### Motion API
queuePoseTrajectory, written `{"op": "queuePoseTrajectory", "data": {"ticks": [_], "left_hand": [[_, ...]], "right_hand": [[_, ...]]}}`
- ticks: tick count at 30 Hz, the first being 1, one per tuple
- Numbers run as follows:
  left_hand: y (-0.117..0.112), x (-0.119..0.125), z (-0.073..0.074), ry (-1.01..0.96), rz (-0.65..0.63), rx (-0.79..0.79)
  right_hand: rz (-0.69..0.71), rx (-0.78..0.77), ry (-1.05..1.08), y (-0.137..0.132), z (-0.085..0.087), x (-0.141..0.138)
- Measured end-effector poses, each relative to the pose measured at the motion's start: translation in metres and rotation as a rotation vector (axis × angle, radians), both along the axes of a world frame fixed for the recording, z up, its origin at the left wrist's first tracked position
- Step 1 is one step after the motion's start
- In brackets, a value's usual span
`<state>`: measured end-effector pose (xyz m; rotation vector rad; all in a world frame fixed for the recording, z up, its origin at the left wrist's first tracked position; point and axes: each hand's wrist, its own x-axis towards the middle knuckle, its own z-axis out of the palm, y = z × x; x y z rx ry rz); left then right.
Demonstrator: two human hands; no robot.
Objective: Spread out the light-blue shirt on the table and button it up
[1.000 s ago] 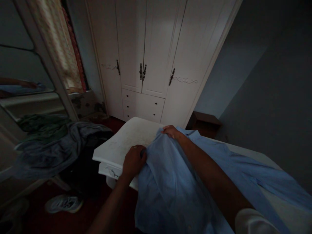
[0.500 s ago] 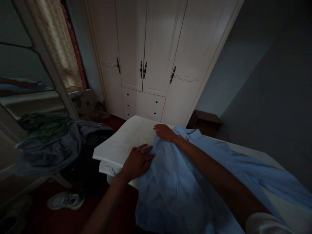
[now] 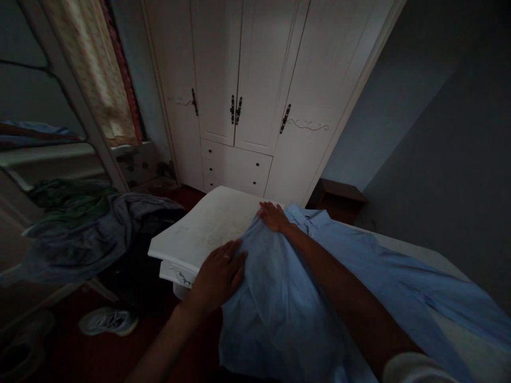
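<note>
A light blue collared shirt [image 3: 279, 287] lies spread over a white table [image 3: 207, 218], its lower part hanging off the near edge. At the shirt's left edge, my left hand [image 3: 219, 274] has its fingers bent onto the cloth, pinching it; the thumb's hold is partly hidden. My right hand [image 3: 273, 215] rests with fingers stretched out on the cloth, just left of the collar [image 3: 313, 219]. Between the two hands the edge of the fabric runs fairly straight. One sleeve [image 3: 451, 290] stretches away to the right along the table.
A pile of grey and green clothes [image 3: 115, 223] lies at the left, beside a mirror [image 3: 24, 101]. A shoe [image 3: 108, 321] stands on the dark red floor. Behind the table rises a white wardrobe [image 3: 255, 69], with a brown cabinet [image 3: 339, 191] to its right.
My left hand has moved slightly left and toward me, drawing the shirt's edge straighter. My right hand has shifted a little to the right, and its fingers now lie on the cloth.
</note>
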<state>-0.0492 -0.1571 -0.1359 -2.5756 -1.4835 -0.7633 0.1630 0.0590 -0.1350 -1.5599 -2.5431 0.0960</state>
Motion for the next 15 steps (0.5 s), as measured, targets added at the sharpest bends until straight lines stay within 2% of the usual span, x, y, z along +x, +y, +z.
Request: {"op": "queuePoseTrajectory", "data": {"ticks": [5,9,12,15], "left_hand": [[-0.014,-0.004,-0.007,0.055,0.168,0.008],[-0.018,0.010,0.001,0.059,0.254,0.010],[-0.020,0.034,0.008,0.041,0.158,0.058],[-0.025,0.063,0.009,0.105,-0.109,0.090]], "right_hand": [[-0.049,0.083,0.044,0.000,-0.002,0.002],[-0.055,0.160,0.082,-0.003,0.001,0.002],[-0.033,0.190,0.101,-0.006,0.005,0.003],[-0.029,0.200,0.111,-0.011,0.009,0.005]]}}
